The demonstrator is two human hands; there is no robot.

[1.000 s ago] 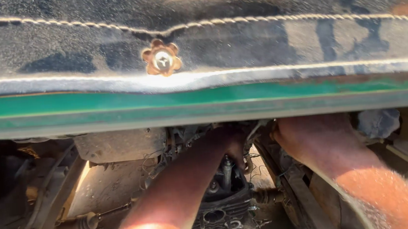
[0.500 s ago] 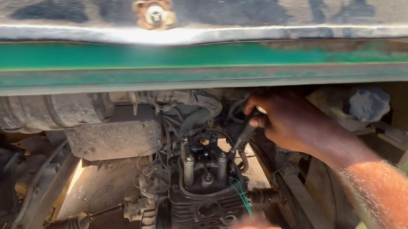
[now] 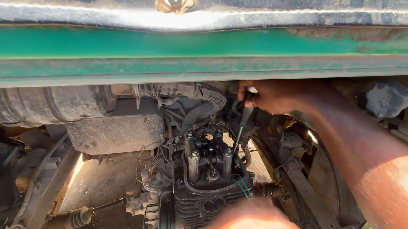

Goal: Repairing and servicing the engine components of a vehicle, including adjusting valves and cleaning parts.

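Change noted: half a second ago my right hand (image 3: pixel 273 96) held the slim dark-handled metal screwdriver (image 3: pixel 241 123) lower and more to the side; now the hand sits up under the green painted body panel (image 3: pixel 160 47), and the tool's tip angles down onto the upper right corner of the engine head. A second ago both forearms covered the engine; it is now largely open to view. I judge the work has gone from reaching in to applying the tool.

Item, main: black finned metal engine cylinder head with open valve gear (image 3: pixel 211 177). It sits at centre frame, low in the bay, beneath the panel. Upright silver studs and rocker parts are exposed; no cover is on it. The surfaces are dark, oily and dusty. Thin green wires (image 3: pixel 241 186) cross its right edge.

Item: right hand, closed around the screwdriver handle.

Item: left hand (image 3: pixel 249 225), blurred at the bottom edge in front of the head; whether it grips anything I cannot tell.

Item: grey dusty cylindrical canister (image 3: pixel 43 105), upper left, well apart.

Item: black ribbed round cap (image 3: pixel 386 99), right, apart.
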